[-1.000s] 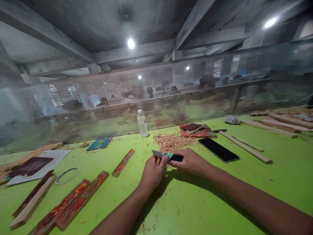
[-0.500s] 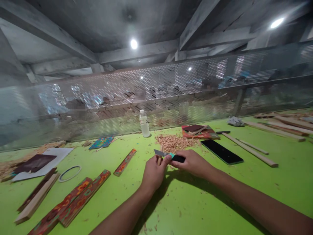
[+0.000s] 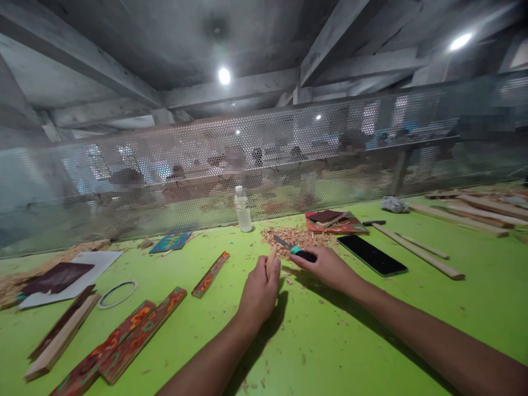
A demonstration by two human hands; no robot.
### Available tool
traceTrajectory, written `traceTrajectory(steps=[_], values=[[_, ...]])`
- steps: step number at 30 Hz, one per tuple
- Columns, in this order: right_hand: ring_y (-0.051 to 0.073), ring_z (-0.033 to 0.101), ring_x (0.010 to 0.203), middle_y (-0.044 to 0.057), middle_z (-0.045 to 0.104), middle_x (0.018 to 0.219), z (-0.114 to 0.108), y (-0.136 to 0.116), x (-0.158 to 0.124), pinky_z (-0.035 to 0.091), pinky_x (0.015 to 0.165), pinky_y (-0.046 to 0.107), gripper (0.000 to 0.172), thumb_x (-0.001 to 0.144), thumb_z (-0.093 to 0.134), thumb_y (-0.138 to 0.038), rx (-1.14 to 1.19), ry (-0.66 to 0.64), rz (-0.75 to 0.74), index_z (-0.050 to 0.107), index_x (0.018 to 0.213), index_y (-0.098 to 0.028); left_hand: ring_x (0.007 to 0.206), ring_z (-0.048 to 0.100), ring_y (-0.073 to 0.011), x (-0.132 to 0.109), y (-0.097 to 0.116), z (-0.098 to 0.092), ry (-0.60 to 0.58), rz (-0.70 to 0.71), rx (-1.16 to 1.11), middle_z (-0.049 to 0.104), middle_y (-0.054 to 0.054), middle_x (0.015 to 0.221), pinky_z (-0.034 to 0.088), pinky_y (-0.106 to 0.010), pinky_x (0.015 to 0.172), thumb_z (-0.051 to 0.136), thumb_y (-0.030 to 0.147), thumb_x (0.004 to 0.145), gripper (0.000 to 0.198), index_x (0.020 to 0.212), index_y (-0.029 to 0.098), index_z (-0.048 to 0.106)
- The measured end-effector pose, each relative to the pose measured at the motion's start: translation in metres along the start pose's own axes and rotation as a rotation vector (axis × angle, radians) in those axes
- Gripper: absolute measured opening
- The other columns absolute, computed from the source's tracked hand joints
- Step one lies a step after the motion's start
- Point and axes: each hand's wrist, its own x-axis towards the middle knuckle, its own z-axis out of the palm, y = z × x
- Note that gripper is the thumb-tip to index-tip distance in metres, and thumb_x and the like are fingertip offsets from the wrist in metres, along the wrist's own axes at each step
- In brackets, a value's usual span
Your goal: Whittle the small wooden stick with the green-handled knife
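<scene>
The small wood stick (image 3: 271, 257) sits mid-worktop, pinched in the left hand (image 3: 259, 289). At its 2 o'clock, the right hand (image 3: 328, 267) has its grip pressed tight around a knife (image 3: 293, 249). Wood shavings (image 3: 295, 237) lie at 12 o'clock. The blade could slip and cut the fingers, because they are so near.
</scene>
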Motion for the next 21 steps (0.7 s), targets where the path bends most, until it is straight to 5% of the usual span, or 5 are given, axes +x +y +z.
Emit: traceTrajectory(steps=[5,11,14,21], values=[[0.018,0.072,0.085,0.004,0.075,0.104,0.002,0.001,0.0,0.061,0.078,0.037,0.028,0.104,0.065,-0.044,-0.071,-0.035,0.064,0.072,0.11,-0.017,0.09,0.073,-0.0205,0.001,-0.006,0.001,0.024,0.04,-0.034,0.074,-0.006,0.106,0.061,-0.042,0.085,0.06,0.044,0.106,0.032,0.121,0.017,0.068],[0.019,0.073,0.087,0.004,0.075,0.106,-0.002,-0.001,0.0,0.062,0.079,0.038,0.029,0.104,0.066,-0.044,-0.086,-0.067,0.094,0.071,0.112,-0.017,0.125,0.064,-0.0304,0.015,-0.019,0.007,0.186,0.009,0.037,0.065,-0.011,0.139,0.053,-0.056,0.106,0.066,0.038,0.103,0.037,0.135,0.019,0.064],[0.019,0.073,0.089,0.005,0.075,0.109,-0.005,-0.001,0.001,0.062,0.08,0.039,0.029,0.104,0.065,-0.044,-0.115,-0.076,0.118,0.071,0.114,-0.017,0.127,0.063,-0.0306,0.052,-0.023,0.004,0.24,-0.042,0.1,0.062,-0.012,0.145,0.053,-0.056,0.107,0.066,0.038,0.103,0.038,0.137,0.021,0.063],[0.023,0.072,0.105,0.008,0.072,0.125,-0.006,0.008,0.005,0.06,0.091,0.045,0.03,0.103,0.067,-0.038,-0.167,-0.002,0.144,0.068,0.126,-0.019,0.126,0.063,-0.0319,0.182,-0.028,-0.019,0.387,-0.195,0.229,0.06,-0.012,0.146,0.055,-0.056,0.104,0.071,0.036,0.1,0.044,0.139,0.02,0.061]])
